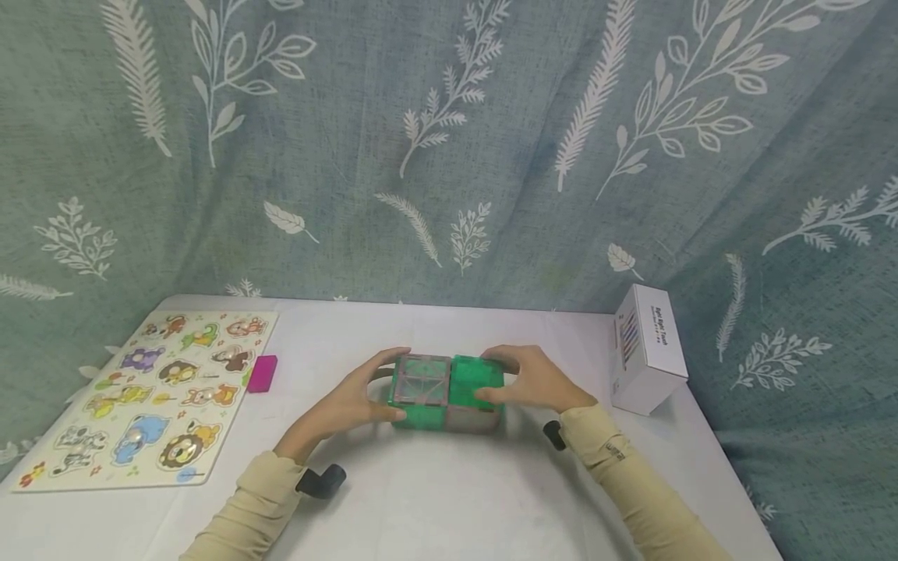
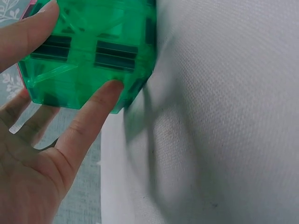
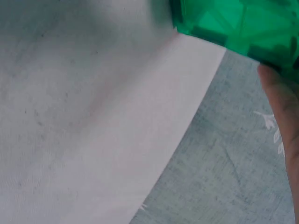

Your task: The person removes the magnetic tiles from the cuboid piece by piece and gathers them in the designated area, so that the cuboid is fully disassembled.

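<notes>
A low box built of translucent magnetic tiles point(image 1: 422, 380), green and pale pinkish in a checker pattern, stands on the white-covered table. My left hand point(image 1: 351, 401) grips its left end, thumb at the front and fingers toward the back. At the other end my right hand point(image 1: 536, 380) holds it, with the thumb over the green top tile point(image 1: 466, 372) and the fingers behind. In the left wrist view, thumb and fingertips touch the green end tile point(image 2: 84, 81). Only a finger point(image 3: 280, 100) against a green tile point(image 3: 233, 23) shows in the right wrist view.
An animal peg puzzle board point(image 1: 150, 397) lies at the left, with a magenta block point(image 1: 263, 374) by its right edge. A white printed box point(image 1: 648, 348) stands at the right. A leaf-patterned curtain point(image 1: 337, 195) hangs behind the white table point(image 1: 435, 499).
</notes>
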{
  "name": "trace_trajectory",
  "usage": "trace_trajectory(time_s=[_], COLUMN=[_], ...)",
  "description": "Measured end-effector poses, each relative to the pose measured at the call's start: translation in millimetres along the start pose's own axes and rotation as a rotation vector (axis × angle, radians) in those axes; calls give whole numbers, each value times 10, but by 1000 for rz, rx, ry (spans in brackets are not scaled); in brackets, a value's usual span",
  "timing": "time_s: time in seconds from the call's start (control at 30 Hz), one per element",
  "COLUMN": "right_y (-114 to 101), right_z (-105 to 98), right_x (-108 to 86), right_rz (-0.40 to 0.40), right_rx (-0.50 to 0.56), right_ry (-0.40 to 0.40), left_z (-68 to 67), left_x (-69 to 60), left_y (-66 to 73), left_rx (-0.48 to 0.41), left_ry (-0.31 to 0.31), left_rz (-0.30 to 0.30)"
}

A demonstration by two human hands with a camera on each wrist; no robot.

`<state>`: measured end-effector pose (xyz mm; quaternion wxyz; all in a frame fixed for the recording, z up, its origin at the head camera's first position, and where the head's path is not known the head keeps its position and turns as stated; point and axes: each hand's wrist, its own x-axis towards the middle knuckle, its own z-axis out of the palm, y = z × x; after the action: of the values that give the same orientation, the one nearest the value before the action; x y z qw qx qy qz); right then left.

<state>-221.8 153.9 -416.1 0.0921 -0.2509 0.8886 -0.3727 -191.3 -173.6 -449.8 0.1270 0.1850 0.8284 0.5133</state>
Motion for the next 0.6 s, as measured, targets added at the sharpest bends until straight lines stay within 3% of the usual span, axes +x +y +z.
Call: trace_trajectory(time_s=[0.17, 0.4, 0.6], right_y=[-7, -1, 22], right_z=[-33, -51, -41], right_x=[6, 17, 61], right_rz=[20, 100, 98], right_rx=[60, 244, 205], right_ry=[3, 42, 69], left_z=[5, 9, 12], left_x=[-8, -21, -9], left_y=[-3, 7, -13], left_rx=[4, -4, -2], left_ry=[0, -5, -5], left_rz=[-12, -14, -14])
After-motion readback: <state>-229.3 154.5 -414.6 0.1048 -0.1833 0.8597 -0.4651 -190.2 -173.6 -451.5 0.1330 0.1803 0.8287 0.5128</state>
